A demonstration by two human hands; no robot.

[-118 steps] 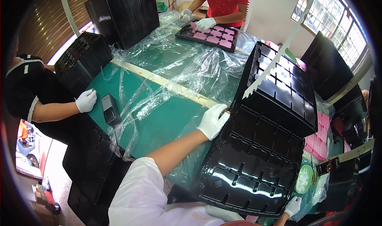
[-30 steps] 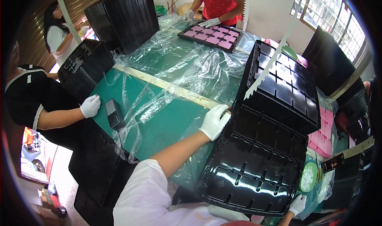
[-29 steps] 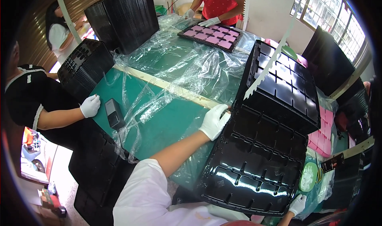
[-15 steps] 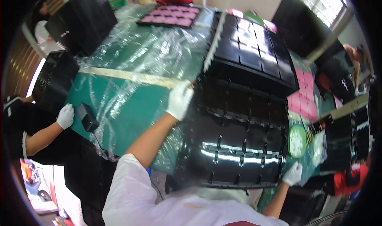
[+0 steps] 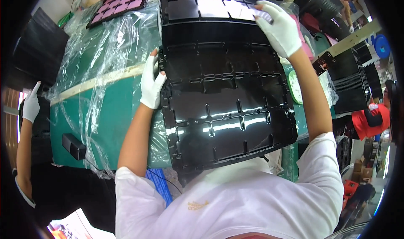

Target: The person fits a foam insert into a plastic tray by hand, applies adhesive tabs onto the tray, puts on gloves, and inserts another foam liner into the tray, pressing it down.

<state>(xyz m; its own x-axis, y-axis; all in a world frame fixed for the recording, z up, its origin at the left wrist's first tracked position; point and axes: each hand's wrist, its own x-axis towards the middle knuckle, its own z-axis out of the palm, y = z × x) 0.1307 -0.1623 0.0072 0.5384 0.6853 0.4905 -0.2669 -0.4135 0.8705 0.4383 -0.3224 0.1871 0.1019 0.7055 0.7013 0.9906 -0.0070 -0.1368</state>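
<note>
A glossy black plastic tray (image 5: 225, 92) with moulded compartments lies in front of me, its near edge close to my shirt. My left hand (image 5: 152, 82), in a white glove with bare fingertips, rests against the tray's left edge, thumb and fingers apart. Beyond it stands a higher stack of black trays (image 5: 210, 7). Over the stack's right side is my right hand (image 5: 280, 31), gloved the same way. Its fingers are spread, with the tips touching or just above the top tray; I cannot tell which.
Clear plastic film (image 5: 97, 71) covers much of the green table (image 5: 113, 113). A black box-shaped device (image 5: 73, 146) sits at the left, with a co-worker's gloved hand (image 5: 31, 104) beyond. A green bowl (image 5: 295, 87) is at the right. A tray with pink pieces (image 5: 122, 3) lies at the back.
My right hand has gone from the near tray's lower right corner up to the far stack. My left hand stays at the left edge, with its fingers more spread. The view has shifted.
</note>
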